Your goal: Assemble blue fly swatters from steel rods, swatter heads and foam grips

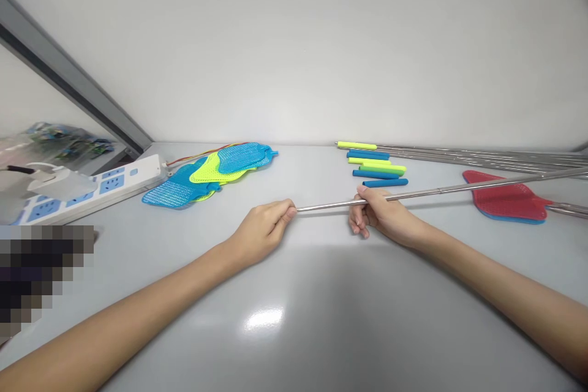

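A thin telescopic metal rod stretches from the middle of the grey table out to the right. My left hand pinches its left end between thumb and fingers. My right hand grips the same rod a little further right, fingers wrapped round it. Just behind my right hand lie several blue and yellow-green foam grips.
A pile of blue and yellow-green swatter heads lies at the back left. Next to it sits a white power strip. At the right are red and blue swatter heads, and more metal rods run along the wall.
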Tool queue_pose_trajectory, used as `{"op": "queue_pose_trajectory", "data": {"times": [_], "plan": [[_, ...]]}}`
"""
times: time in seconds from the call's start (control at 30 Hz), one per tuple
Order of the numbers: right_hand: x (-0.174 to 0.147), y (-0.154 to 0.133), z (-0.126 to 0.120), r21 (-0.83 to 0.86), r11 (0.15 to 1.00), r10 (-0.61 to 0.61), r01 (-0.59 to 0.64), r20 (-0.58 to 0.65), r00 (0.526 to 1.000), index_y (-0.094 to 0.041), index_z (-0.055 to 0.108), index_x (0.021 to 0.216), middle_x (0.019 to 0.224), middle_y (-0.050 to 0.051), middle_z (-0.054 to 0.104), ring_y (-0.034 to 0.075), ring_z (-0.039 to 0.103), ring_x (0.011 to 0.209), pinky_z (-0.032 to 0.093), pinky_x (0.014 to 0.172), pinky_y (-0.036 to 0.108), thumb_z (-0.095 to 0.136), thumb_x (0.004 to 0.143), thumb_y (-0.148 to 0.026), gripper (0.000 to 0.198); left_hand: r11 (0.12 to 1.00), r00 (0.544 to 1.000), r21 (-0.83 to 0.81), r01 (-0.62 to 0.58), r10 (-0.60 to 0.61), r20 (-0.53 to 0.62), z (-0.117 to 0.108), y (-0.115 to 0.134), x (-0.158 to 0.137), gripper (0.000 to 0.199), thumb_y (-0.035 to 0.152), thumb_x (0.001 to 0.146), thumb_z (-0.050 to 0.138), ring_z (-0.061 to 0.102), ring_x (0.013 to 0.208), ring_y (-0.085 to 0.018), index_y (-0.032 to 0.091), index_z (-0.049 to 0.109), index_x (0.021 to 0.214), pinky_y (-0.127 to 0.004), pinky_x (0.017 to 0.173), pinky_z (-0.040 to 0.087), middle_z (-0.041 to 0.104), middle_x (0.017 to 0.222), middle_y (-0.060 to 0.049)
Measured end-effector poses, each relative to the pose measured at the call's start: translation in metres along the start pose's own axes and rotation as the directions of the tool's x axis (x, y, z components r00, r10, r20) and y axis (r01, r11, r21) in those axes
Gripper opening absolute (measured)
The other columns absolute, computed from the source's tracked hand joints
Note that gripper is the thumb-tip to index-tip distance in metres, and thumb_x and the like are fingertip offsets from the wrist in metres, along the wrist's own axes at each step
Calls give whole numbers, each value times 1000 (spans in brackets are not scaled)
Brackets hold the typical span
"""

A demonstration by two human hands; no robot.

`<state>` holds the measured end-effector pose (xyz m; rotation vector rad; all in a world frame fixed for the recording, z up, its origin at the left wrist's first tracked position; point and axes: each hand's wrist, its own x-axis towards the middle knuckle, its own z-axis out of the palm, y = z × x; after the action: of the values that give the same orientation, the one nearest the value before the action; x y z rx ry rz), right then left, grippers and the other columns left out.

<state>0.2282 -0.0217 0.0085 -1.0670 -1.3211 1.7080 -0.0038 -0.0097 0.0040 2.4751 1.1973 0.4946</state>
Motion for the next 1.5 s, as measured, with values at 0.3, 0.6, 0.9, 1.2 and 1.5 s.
{"op": "queue_pose_trajectory", "data": {"times": [0.3, 0.6, 0.9, 1.2, 1.5], "plan": [[-3, 5, -2, -239, 970, -27, 52, 109, 994, -12, 50, 54, 54, 5, 55, 10, 47, 44, 38, 50, 24, 23, 84, -38, 48, 998, 998, -63, -16, 20, 65, -1, -1, -1, 29, 29, 85, 25, 34, 49, -8, 17, 34, 60, -19, 51, 29, 33, 51, 5], [-6, 0, 2, -303, 950, -32, 74, 140, 990, -12, 50, 56, 57, 4, 54, 9, 47, 47, 39, 51, 23, 22, 84, -39, 49, 992, 998, -123, 7, 1, 63, -2, -2, -1, 30, 30, 84, 26, 32, 48, -7, 17, 35, 59, -19, 50, 28, 32, 51, 5], [-6, 2, 3, -359, 928, -47, 100, 153, 987, -13, 52, 58, 58, 4, 55, 9, 46, 47, 39, 51, 22, 21, 83, -44, 51, 991, 996, -130, 21, -10, 90, -2, 0, 0, 31, 31, 84, 26, 31, 48, -7, 17, 33, 58, -19, 49, 27, 31, 51, 5], [-8, 3, 4, -484, 870, -34, 94, 132, 991, -14, 53, 58, 60, 3, 55, 8, 45, 49, 37, 52, 21, 19, 84, -44, 52, 995, 991, -98, -32, 44, 124, -2, 2, 0, 31, 31, 85, 26, 31, 47, -7, 17, 33, 58, -18, 49, 26, 32, 51, 5], [-11, 1, 8, -524, 846, -45, 101, 120, 992, -15, 53, 59, 61, 2, 54, 8, 43, 50, 35, 52, 21, 20, 85, -41, 49, 996, 987, -66, -55, 64, 147, -3, 3, 0, 31, 31, 85, 26, 32, 47, -7, 17, 34, 58, -18, 48, 26, 32, 51, 5]]}}
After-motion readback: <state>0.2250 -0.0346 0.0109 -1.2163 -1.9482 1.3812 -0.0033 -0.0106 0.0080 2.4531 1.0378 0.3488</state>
